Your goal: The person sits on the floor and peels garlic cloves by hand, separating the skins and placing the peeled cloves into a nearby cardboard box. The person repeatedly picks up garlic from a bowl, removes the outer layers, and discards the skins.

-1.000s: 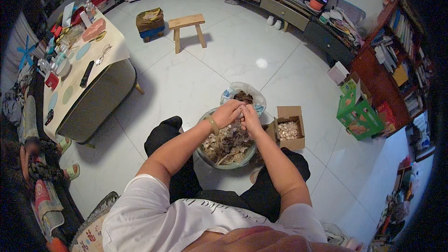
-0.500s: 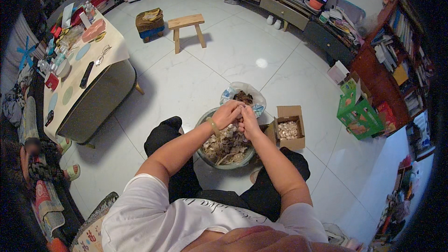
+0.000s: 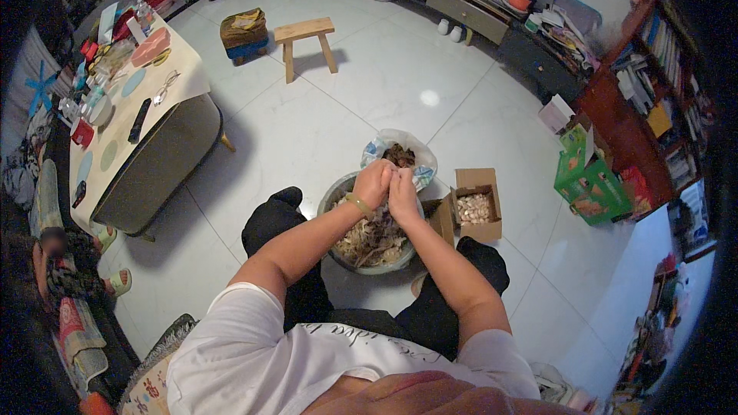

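Note:
My left hand (image 3: 373, 184) and my right hand (image 3: 402, 196) meet above the far side of a round basin (image 3: 347, 258). Both have their fingers closed together at the tips; whatever they pinch is too small and covered to make out. Dry, papery pale pieces (image 3: 372, 240) that look like garlic bulbs and skins fill the basin. Just beyond my fingers stands a plastic-lined bin (image 3: 422, 151) with brown scraps (image 3: 399, 156) inside. To the right, an open cardboard box (image 3: 477, 177) contains many whitish cloves (image 3: 473, 210), apparently garlic.
My knees flank the basin. A wooden stool (image 3: 304, 28) and a cloth-covered footstool (image 3: 244, 32) stand farther off on the tiled floor. On the left is a cluttered table (image 3: 174, 81); to the right, a green carton (image 3: 588, 190) beside a bookshelf (image 3: 607, 111).
My hands have shifted slightly toward me and left. My right hand has turned more upright beside the left, and their fingertips still meet.

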